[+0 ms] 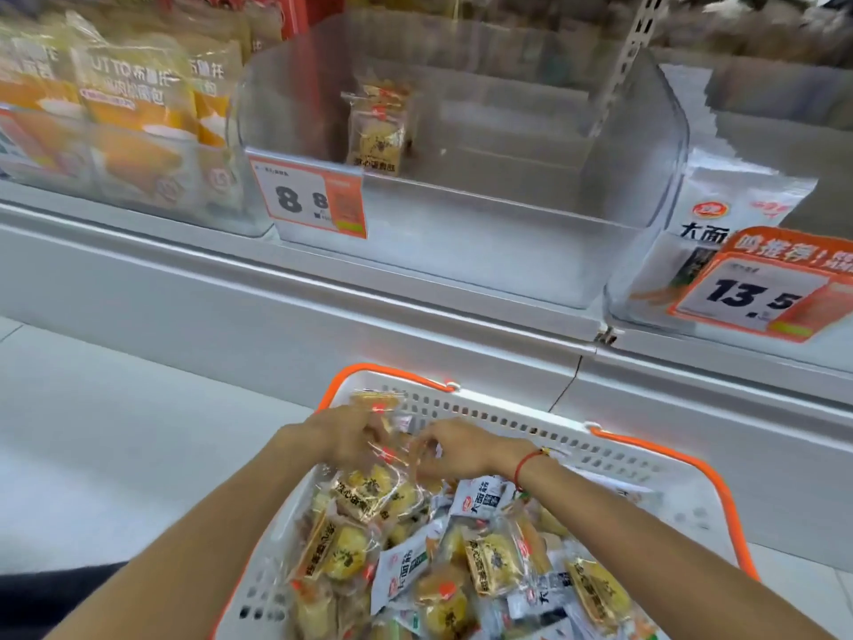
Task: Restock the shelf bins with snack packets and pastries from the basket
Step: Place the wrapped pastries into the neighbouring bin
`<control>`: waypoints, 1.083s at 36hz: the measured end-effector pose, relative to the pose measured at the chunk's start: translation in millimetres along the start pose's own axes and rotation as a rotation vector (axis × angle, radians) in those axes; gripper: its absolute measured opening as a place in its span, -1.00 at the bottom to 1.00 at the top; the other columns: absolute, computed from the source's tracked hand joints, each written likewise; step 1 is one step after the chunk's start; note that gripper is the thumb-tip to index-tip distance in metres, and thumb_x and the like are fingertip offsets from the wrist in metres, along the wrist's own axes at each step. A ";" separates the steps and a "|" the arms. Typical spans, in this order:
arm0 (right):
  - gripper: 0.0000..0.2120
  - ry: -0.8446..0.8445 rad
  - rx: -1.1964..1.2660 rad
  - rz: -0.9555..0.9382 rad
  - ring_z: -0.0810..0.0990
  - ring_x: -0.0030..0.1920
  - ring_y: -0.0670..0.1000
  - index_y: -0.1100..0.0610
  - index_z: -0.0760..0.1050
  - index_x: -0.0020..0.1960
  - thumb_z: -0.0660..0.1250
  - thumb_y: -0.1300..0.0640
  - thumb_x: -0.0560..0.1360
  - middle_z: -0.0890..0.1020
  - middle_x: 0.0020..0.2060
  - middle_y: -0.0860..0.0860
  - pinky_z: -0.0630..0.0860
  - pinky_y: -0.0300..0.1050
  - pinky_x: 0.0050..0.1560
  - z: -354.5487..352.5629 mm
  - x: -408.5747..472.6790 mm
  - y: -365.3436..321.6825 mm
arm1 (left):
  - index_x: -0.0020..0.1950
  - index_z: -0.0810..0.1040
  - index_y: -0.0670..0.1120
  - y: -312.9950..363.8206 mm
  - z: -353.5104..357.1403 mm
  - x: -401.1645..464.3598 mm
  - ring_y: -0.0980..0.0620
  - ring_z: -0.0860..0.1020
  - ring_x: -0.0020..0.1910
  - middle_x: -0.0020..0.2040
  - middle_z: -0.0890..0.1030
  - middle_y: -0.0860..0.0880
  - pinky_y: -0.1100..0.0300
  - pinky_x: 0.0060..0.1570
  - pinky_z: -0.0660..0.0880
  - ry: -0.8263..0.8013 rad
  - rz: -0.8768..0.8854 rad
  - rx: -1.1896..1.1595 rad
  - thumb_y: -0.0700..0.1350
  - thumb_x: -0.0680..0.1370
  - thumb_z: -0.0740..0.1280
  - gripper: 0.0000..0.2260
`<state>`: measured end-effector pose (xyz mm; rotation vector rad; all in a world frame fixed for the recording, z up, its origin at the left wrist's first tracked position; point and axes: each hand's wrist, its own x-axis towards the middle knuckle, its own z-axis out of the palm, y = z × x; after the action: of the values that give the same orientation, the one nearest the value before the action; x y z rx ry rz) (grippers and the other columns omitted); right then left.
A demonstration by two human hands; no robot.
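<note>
A white basket [517,422] with orange handles sits below me, full of clear-wrapped yellow pastries [491,558] and white-and-blue snack packets [482,496]. My left hand [344,434] grips a pastry packet [376,401] at the basket's far edge. My right hand [454,448], with a red string on its wrist, pinches the wrapper of a packet beside it. Above, the clear middle shelf bin [623,214] holds a single pastry packet [378,131] standing at its back left.
A price tag reading 8.8 [311,200] hangs on the middle bin's front. The left bin [138,191] holds orange bread bags. The right bin [646,293] holds white packets behind a 13.5 tag [757,293]. A white shelf ledge [323,293] runs between bins and basket.
</note>
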<state>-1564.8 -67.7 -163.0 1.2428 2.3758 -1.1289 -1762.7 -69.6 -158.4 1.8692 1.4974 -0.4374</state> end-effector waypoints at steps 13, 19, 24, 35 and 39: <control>-0.78 -0.197 0.202 0.040 0.54 -0.16 -0.14 0.09 0.66 0.10 0.38 0.03 0.51 0.68 -0.08 -0.08 0.51 -0.23 0.01 -15.2 34.0 2.9 | 0.31 0.54 -0.05 0.1 -17.0 32.5 -0.04 0.56 0.18 0.26 0.56 0.00 0.14 0.17 0.51 -0.251 -0.074 -0.084 -0.09 0.39 0.55 -0.50; -0.78 -0.208 0.203 0.058 0.61 0.05 0.01 0.11 0.67 0.07 0.39 0.03 0.50 0.69 0.02 0.01 0.53 -0.05 0.20 -12.4 40.7 6.0 | 0.38 0.49 -0.03 5.7 -15.5 37.2 -0.02 0.52 0.25 0.30 0.54 0.03 0.13 0.21 0.48 -0.299 -0.082 -0.034 -0.07 0.45 0.50 -0.49; -0.79 -0.167 0.219 0.077 0.62 0.06 0.01 0.10 0.67 0.04 0.40 0.02 0.49 0.69 0.00 0.00 0.54 -0.06 0.18 -10.2 35.7 1.7 | 0.33 0.53 -0.06 6.3 -13.8 32.8 -0.04 0.54 0.19 0.21 0.57 -0.01 0.11 0.19 0.49 -0.302 -0.061 0.008 -0.05 0.50 0.45 -0.59; -0.81 -0.025 0.327 0.090 0.52 -0.25 -0.05 0.04 0.45 -0.22 0.37 0.07 0.54 0.56 -0.24 -0.02 0.39 -0.37 -0.30 -39.5 -14.2 -32.1 | 0.31 0.51 -0.09 18.3 -41.1 -11.2 0.01 0.52 0.04 0.25 0.53 -0.05 0.20 0.06 0.49 -0.077 0.124 -0.039 -0.11 0.55 0.38 -0.67; -0.83 0.052 0.394 0.063 0.51 -0.13 0.01 0.11 0.49 -0.03 0.41 0.04 0.50 0.58 -0.11 0.07 0.47 -0.17 -0.14 -60.6 -34.5 -44.2 | 0.28 0.51 -0.14 26.2 -65.1 -33.4 0.04 0.51 -0.02 0.18 0.51 -0.05 0.42 -0.33 0.49 -0.014 0.164 -0.158 -0.11 0.56 0.38 -0.69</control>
<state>-1569.6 -59.7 -81.0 1.4678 2.1980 -1.6167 -1757.3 -50.8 -83.2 1.8417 1.3175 -0.2479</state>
